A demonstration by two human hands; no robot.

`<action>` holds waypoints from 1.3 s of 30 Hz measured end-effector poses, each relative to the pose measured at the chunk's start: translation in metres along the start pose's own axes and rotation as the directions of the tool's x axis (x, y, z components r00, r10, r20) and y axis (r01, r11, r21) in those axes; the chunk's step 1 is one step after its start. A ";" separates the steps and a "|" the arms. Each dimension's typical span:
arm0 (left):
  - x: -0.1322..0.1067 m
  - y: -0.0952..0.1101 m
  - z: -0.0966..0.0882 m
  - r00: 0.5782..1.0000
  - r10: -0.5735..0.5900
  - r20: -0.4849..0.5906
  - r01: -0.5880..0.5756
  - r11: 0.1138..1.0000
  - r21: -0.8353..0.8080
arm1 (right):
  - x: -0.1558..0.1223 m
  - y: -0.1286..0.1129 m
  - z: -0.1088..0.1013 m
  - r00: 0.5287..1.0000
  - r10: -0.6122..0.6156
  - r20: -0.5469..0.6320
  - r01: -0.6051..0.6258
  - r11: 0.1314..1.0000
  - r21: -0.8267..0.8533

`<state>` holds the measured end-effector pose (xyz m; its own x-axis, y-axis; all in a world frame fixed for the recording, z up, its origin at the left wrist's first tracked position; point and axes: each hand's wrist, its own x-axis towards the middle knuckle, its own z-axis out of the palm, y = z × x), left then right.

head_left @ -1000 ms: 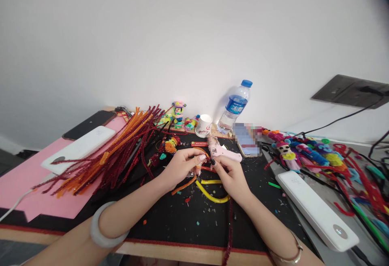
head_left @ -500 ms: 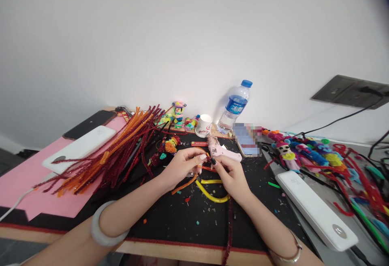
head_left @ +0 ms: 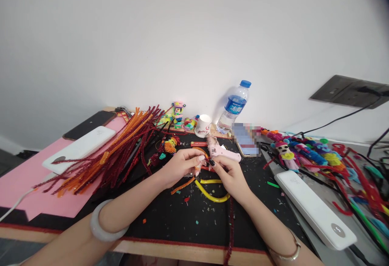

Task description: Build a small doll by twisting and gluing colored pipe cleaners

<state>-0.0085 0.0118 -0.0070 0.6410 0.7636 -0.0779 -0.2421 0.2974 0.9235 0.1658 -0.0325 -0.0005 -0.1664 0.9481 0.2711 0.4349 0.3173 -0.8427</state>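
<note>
My left hand point(head_left: 180, 166) and my right hand point(head_left: 228, 173) meet over the black mat point(head_left: 179, 217), fingertips pinched together on a small piece of red and orange pipe cleaner point(head_left: 206, 158). A yellow pipe cleaner point(head_left: 212, 193) curls on the mat just below my hands, beside a short orange one point(head_left: 182, 186). A pink glue gun point(head_left: 223, 152) lies right behind my right hand. A pale bangle sits on my left wrist and a thin bracelet on the right.
A pile of red and orange pipe cleaners point(head_left: 118, 148) fans out at left over a pink sheet point(head_left: 27, 181). A white flat device point(head_left: 314, 207) lies at right, near colourful pipe-cleaner figures point(head_left: 304, 152). A water bottle point(head_left: 234, 108), paper cup point(head_left: 203, 125) and phone point(head_left: 246, 138) stand behind.
</note>
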 end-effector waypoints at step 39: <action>-0.012 0.014 -0.010 0.641 -0.556 0.529 0.498 0.826 0.264 | -0.001 -0.009 -0.009 0.745 0.077 0.663 -0.422 0.823 0.380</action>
<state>-0.0268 0.0121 0.0036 0.9308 0.0206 -0.3649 0.3121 0.4746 0.8230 0.1700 -0.0365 0.0113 -0.6772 0.7157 -0.1709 0.0923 -0.1478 -0.9847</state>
